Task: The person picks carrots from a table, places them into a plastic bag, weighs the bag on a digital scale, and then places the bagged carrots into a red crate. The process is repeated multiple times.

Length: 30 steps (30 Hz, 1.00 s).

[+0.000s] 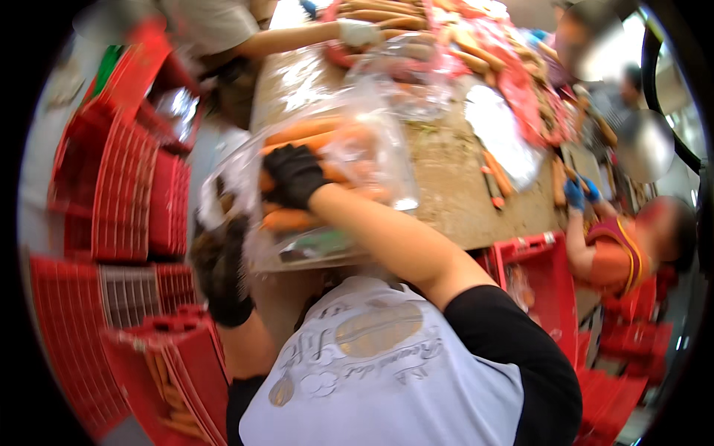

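My right hand (294, 175), in a black glove, lies on carrots (297, 130) inside a clear plastic bag (368, 149), its fingers curled over them. My left hand (223, 267), in a dark, dirty glove, is blurred at the bag's left edge, up against crumpled plastic (219, 189); what its fingers hold is hard to make out. The bagged carrots rest near the front left of the table (446, 215). Right of them lie a loose carrot (500, 175), a slim black-and-orange tool (491, 187) and a sheet of clear plastic (494, 126).
Red crates (123, 186) stack along the left; one (163, 372) holds carrots. More crates (535, 275) stand lower right. A co-worker's gloved hand (357, 33) is on carrots at the back. Other workers (617, 253) are along the right side, beside piled carrots and red bags (520, 89).
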### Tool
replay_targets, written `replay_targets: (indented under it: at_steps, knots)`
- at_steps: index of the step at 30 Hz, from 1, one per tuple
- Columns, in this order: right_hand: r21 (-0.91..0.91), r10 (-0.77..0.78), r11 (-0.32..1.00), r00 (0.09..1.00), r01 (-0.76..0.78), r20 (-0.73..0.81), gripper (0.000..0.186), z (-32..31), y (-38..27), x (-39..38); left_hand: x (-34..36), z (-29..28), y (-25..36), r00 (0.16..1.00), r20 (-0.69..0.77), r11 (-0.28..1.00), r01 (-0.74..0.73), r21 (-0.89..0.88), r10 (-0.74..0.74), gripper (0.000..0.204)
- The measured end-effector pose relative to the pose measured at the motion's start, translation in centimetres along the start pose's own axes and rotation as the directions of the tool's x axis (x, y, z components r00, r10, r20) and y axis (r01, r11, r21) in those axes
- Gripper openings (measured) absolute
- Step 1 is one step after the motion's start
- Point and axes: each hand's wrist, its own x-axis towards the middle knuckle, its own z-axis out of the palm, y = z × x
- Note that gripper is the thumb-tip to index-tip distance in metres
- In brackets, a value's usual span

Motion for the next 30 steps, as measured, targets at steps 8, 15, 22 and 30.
replay_targets:
  at_steps: [8,15,22,30]
  knots:
    - [0.166,0.062,0.986,0.978,-0.029,-0.200,0.053,-5.4,2.3,-1.9,-0.4,-0.4,-2.4,0.786,0.257,0.569,-0.594,0.569,0.563,0.021]
    - [0.766,-0.018,-0.539,0.914,-0.351,0.406,0.035,-6.3,4.9,-4.3,1.6,0.9,-3.6,0.980,-0.013,0.844,0.164,-0.510,-0.199,0.030]
    - [0.748,0.266,0.660,0.951,-0.062,-0.155,0.056,-11.5,5.9,-6.4,12.6,2.0,-0.1,0.961,0.059,0.954,-0.257,-0.156,0.269,0.027]
    - [0.894,0.354,0.433,0.934,-0.116,-0.050,0.062,-7.6,11.5,-7.7,4.2,0.7,-2.8,0.991,0.110,0.930,0.106,-0.353,-0.071,0.029]
